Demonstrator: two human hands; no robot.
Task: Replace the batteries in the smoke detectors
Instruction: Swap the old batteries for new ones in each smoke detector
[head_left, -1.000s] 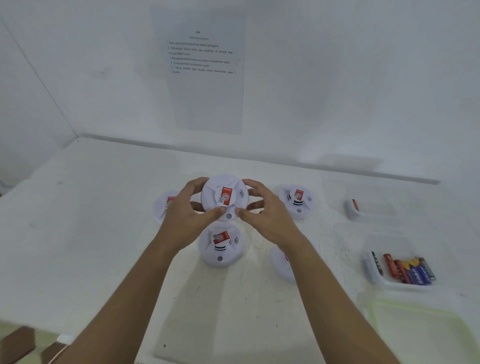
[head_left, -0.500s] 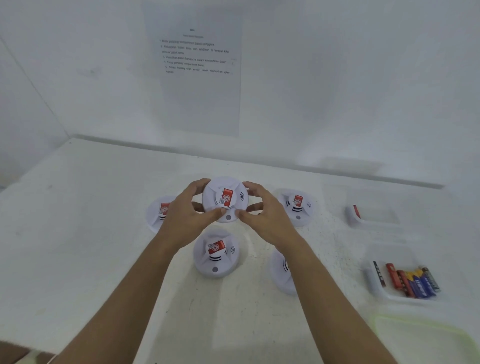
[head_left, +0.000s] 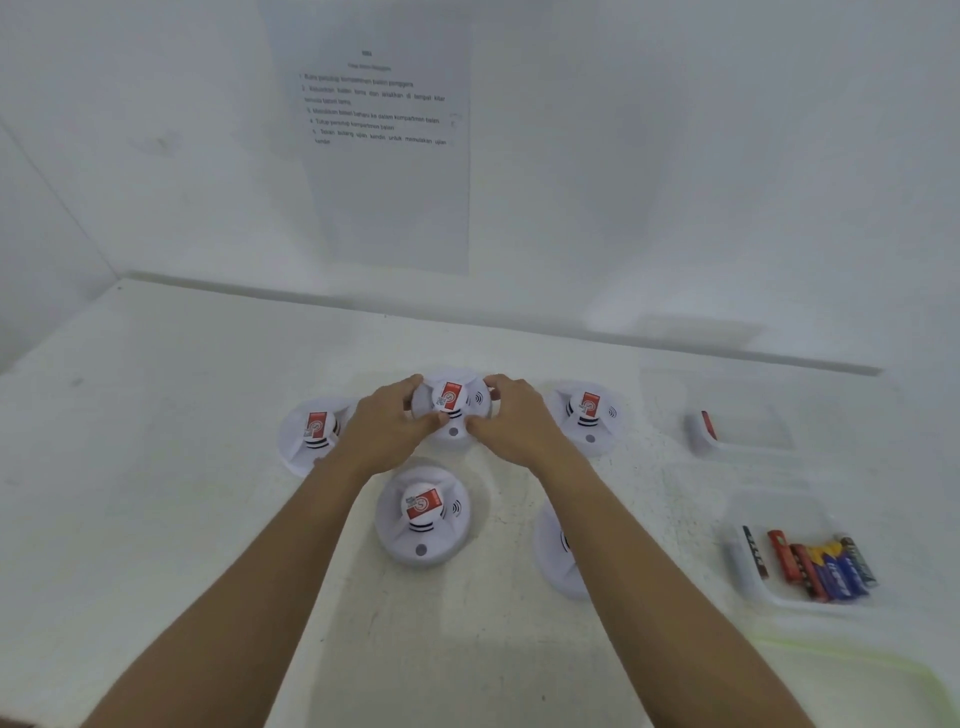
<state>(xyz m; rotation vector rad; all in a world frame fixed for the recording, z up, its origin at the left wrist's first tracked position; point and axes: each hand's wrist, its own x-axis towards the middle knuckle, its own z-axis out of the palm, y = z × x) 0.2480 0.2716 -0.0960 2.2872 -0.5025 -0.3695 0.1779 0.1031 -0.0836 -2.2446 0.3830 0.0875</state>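
The left hand and right hand seemingly clasp the middle smoke detector between them.

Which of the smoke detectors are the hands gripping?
The middle detector of the far row, clasped by the left hand and right hand. The other four sit untouched.

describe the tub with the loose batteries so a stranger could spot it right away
Start at the white table and follow its right side. The clear tub sits there, nearer than a similar tub holding one red item. Only this one holds a row of red, blue and dark batteries.
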